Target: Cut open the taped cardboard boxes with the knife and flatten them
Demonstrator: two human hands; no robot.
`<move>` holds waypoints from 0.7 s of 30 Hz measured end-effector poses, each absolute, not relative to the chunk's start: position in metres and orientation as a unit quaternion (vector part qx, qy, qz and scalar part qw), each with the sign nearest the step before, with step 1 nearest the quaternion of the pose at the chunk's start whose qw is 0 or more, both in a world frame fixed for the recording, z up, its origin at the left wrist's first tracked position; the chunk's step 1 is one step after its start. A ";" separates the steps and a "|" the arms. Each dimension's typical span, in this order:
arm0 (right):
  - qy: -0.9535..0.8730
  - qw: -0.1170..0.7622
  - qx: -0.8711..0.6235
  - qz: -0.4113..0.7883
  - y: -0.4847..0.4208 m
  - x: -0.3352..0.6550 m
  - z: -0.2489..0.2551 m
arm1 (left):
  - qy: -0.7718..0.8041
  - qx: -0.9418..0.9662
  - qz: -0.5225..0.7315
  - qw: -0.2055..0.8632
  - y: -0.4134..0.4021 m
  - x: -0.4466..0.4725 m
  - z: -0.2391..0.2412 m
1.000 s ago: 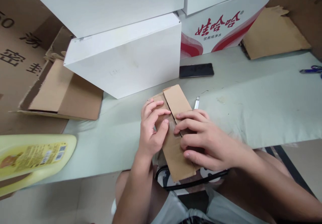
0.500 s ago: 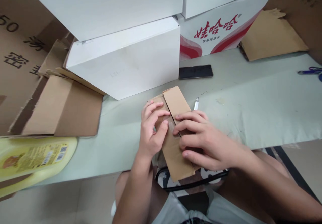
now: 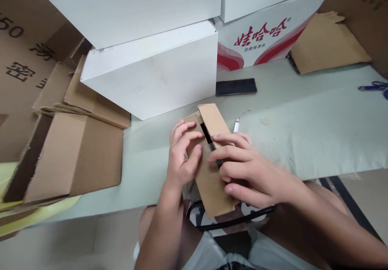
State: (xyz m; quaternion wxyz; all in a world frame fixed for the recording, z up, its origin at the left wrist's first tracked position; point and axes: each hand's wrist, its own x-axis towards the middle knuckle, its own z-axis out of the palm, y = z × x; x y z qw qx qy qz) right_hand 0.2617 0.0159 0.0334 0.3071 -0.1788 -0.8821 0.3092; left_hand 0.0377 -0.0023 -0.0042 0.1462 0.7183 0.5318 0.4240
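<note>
A: Where is the small cardboard box (image 3: 214,193) lying?

B: It is slanting across the near edge of the table (image 3: 315,136), its near end reaching past that edge, perhaps because this is giving both hands easy access.

A: What is the left hand (image 3: 184,157) doing?

B: It is resting over the left panel (image 3: 194,125), thumb and fingers standing apart on the cardboard, probably steadying it.

A: And the right hand (image 3: 247,167)?

B: Its fingers are lying spaced along the right flap (image 3: 216,118), the tips bending toward a dark gap (image 3: 206,133), likely to control that edge. The view is not showing whether either hand is clamping the box or merely pressing on it.

A: What about the silver tool (image 3: 237,124)?

B: It is lying just beyond the right hand, seemingly for quick reach, while the phone (image 3: 236,87) is lying farther back, apparently out of the way.
</note>
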 end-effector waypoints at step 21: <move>-0.828 0.459 -0.188 0.261 0.020 0.268 0.021 | 0.578 0.612 0.502 0.198 -0.014 0.003 0.023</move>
